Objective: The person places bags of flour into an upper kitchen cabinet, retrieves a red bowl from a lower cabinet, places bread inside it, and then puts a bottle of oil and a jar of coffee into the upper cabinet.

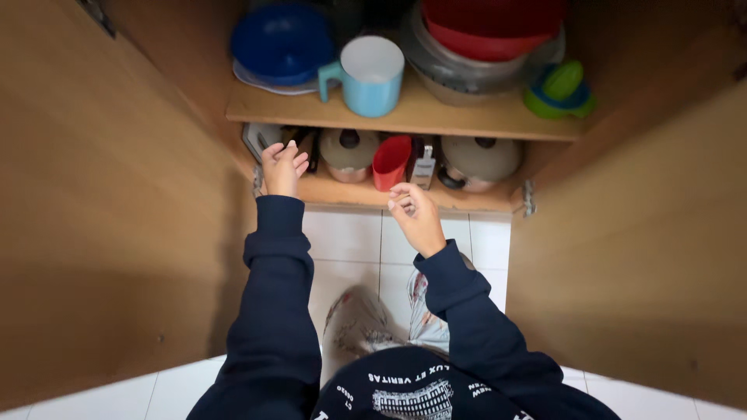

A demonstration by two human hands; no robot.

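I see an open wooden cupboard with 2 doors swung wide. On its upper shelf (405,117) sit a blue bowl (282,40), a light blue mug (372,76), stacked red and grey bowls (482,47) and a green lidded cup (560,89). Lower down, at the right, a pale pot (478,161) lies, possibly with a lid. White floor tiles (342,241) show below.

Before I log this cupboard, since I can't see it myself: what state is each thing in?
Left door: open.
Right door: open.
Blue mug: upright, upper shelf.
Red cup: upright, lower shelf.
Blue bowl: upside down.
Left hand: empty, at lower shelf edge.
Right hand: empty, fingers curled.
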